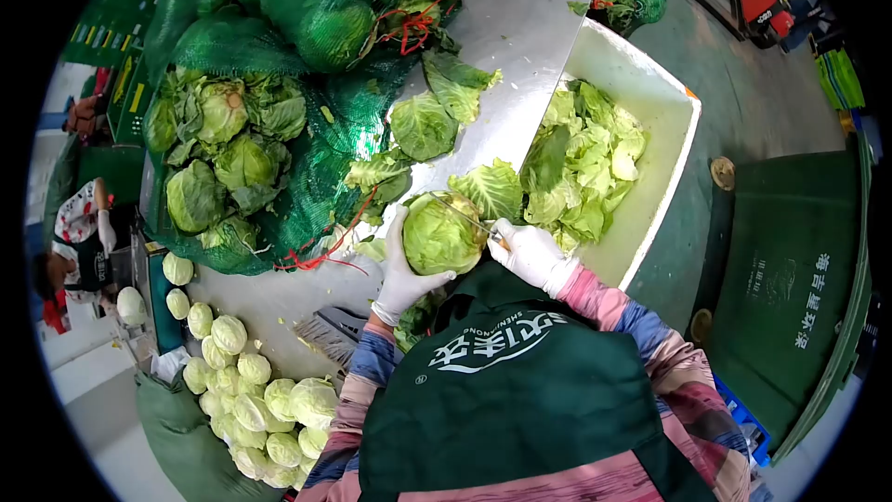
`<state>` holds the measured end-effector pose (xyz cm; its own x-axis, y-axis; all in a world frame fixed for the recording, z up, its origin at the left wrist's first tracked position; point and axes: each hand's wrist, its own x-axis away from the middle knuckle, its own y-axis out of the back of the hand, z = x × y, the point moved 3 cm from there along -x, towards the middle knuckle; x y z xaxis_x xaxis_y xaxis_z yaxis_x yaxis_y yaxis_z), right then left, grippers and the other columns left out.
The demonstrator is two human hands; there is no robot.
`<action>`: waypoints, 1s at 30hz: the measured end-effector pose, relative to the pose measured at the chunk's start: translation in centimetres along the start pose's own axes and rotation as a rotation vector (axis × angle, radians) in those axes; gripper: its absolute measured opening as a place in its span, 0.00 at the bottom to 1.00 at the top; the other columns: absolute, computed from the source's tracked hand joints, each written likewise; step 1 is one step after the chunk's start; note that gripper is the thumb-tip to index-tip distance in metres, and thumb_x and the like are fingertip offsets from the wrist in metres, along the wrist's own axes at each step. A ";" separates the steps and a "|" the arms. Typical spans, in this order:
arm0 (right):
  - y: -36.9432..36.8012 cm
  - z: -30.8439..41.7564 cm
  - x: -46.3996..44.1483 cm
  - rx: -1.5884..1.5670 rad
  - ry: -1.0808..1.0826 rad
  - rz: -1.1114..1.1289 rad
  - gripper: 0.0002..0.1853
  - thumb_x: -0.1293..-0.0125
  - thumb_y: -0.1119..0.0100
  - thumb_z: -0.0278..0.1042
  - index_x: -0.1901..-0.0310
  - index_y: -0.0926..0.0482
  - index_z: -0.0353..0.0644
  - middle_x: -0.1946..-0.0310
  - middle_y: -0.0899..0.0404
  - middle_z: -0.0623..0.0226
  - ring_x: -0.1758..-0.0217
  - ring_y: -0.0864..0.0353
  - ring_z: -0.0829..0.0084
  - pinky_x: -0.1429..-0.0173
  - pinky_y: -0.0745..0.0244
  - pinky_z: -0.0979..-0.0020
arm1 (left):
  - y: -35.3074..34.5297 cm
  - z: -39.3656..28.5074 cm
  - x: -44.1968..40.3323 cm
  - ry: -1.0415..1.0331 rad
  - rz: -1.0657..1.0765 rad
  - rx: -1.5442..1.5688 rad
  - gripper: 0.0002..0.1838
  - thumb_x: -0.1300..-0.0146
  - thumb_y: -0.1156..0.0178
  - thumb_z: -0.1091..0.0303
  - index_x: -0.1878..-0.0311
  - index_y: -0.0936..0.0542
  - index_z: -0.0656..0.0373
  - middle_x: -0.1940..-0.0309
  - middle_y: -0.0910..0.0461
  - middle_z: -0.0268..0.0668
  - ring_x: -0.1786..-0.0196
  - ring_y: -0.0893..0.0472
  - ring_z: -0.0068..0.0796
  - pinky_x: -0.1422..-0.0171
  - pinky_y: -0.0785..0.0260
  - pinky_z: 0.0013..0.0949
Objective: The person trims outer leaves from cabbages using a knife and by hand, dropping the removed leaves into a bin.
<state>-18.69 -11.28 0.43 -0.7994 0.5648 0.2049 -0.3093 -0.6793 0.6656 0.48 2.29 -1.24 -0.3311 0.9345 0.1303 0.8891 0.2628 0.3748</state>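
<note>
A round green cabbage (440, 234) is in front of me over the edge of the metal table. My left hand (403, 270), in a white glove, cups it from the left and below. In my gloved right hand (531, 255) is a knife (462, 213), its thin blade lying across the cabbage's upper right side. Loose outer leaves (489, 190) lie just beyond the cabbage. To the left, an open green mesh sack (339, 144) holds several untrimmed cabbages (223, 163).
A white bin (655, 121) with cut leaves (590, 158) stands right of the table (520, 28). Pale trimmed cabbages (269, 409) are heaped at lower left. Another full mesh sack (325, 0) lies behind. A green wheeled bin (780, 288) stands at right; a co-worker (84, 242) is far left.
</note>
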 end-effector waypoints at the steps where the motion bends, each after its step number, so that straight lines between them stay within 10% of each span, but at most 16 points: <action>1: -0.1 -0.2 0.1 0.026 -0.002 0.013 0.13 0.32 0.49 0.43 0.60 0.30 0.41 0.77 0.20 0.52 0.72 0.19 0.48 0.66 0.24 0.53 | -0.3 -0.1 0.1 0.003 0.005 0.002 0.63 0.63 0.21 0.60 0.26 0.52 0.61 0.31 0.44 0.48 0.28 0.43 0.43 0.23 0.51 0.42; 19: -5.5 -5.3 -4.4 0.047 -0.303 0.367 0.17 0.34 0.50 0.41 0.53 0.27 0.34 0.66 0.18 0.43 0.60 0.18 0.43 0.53 0.24 0.52 | -1.1 -1.8 0.6 -0.068 -0.040 -0.167 0.63 0.65 0.21 0.59 0.27 0.50 0.60 0.31 0.49 0.49 0.27 0.47 0.49 0.22 0.55 0.45; 21: -4.9 -4.0 -4.1 0.210 -0.244 0.319 0.17 0.34 0.50 0.37 0.49 0.28 0.34 0.69 0.17 0.49 0.65 0.15 0.51 0.63 0.22 0.56 | -1.2 -1.0 1.3 -0.067 -0.057 -0.118 0.64 0.65 0.20 0.58 0.26 0.51 0.61 0.31 0.50 0.50 0.27 0.48 0.49 0.22 0.56 0.45; 25: -4.5 -5.1 -3.1 -0.623 -0.445 0.323 0.21 0.35 0.54 0.28 0.40 0.33 0.34 0.70 0.20 0.58 0.78 0.18 0.72 0.83 0.30 0.70 | -1.7 -0.4 0.5 -0.061 -0.078 0.011 0.67 0.66 0.20 0.58 0.25 0.55 0.61 0.30 0.51 0.50 0.26 0.49 0.48 0.22 0.57 0.44; 30: 1.3 -3.2 -5.0 -0.467 -0.183 0.067 0.18 0.37 0.52 0.27 0.45 0.28 0.35 0.71 0.19 0.54 0.73 0.18 0.63 0.65 0.24 0.65 | -1.4 -3.2 -3.8 -0.058 0.002 0.209 0.67 0.60 0.22 0.60 0.25 0.60 0.65 0.26 0.54 0.49 0.25 0.47 0.41 0.22 0.54 0.39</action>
<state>-16.75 -16.44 -2.02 -0.7353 0.5570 0.3862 -0.4911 -0.8305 0.2628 -0.50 -2.35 0.69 -0.3164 0.9456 0.0754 0.9378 0.2998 0.1750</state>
